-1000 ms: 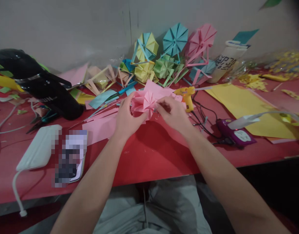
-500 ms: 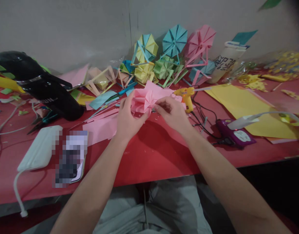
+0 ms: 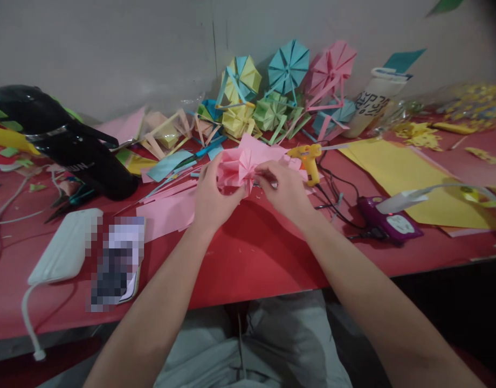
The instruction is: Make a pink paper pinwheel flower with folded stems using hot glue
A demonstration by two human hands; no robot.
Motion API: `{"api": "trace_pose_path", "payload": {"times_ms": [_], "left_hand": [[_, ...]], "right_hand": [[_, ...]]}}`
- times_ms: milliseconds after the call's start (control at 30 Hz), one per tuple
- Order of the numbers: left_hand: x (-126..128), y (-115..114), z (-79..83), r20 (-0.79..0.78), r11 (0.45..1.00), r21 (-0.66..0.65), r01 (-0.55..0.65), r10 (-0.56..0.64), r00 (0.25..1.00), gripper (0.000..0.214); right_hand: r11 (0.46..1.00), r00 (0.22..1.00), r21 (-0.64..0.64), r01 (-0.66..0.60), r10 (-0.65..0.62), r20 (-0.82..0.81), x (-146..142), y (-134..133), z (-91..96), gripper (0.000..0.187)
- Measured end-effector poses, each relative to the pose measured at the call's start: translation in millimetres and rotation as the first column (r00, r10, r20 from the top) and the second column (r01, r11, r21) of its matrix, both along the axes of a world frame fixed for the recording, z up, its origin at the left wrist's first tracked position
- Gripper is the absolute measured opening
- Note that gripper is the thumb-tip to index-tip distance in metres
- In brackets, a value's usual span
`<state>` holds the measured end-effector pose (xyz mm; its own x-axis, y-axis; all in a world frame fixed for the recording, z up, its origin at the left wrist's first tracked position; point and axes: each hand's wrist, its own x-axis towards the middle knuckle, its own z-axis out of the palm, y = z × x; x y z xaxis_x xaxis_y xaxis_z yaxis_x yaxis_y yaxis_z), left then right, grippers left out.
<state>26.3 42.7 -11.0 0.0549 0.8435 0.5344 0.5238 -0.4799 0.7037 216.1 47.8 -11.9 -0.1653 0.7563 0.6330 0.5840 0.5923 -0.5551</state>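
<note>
Left grip curls around pink folded paper; right grip pinches its edge.

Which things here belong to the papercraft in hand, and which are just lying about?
Seemingly part of it:
pink folded paper, at both hands
yellow glue gun, lit
pink sheet

Probably just lying about:
black bottle
phone
white power bank
printed cup

Pink folded piece: matt, creased paper. Bottle: glossy. Glue gun: smooth plastic. Trousers: cloth.
</note>
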Motion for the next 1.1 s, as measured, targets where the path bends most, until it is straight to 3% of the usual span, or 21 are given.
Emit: {"api": "trace_pose_path", "payload": {"times_ms": [300,900,1100], "left_hand": [[-3.2,2.6,-0.8,-0.013,1.000,0.009,-0.012,0.012,1.000,0.072],[-3.5,2.5,1.3,0.007,0.999,-0.049,0.016,-0.016,1.000,0.072],[-4.6,4.3,-0.6,0.010,1.000,0.003,-0.001,0.001,1.000,0.070]], "right_hand": [[0.998,0.998,-0.009,-0.065,0.065,-0.004,4.5,4.2,-2.0,0.008],[0.997,0.996,0.077,-0.013,0.006,0.089,3.7,1.7,4.6,0.015],[0.998,0.996,0.018,-0.056,0.057,-0.064,4.6,4.2,-0.5,0.015]]}}
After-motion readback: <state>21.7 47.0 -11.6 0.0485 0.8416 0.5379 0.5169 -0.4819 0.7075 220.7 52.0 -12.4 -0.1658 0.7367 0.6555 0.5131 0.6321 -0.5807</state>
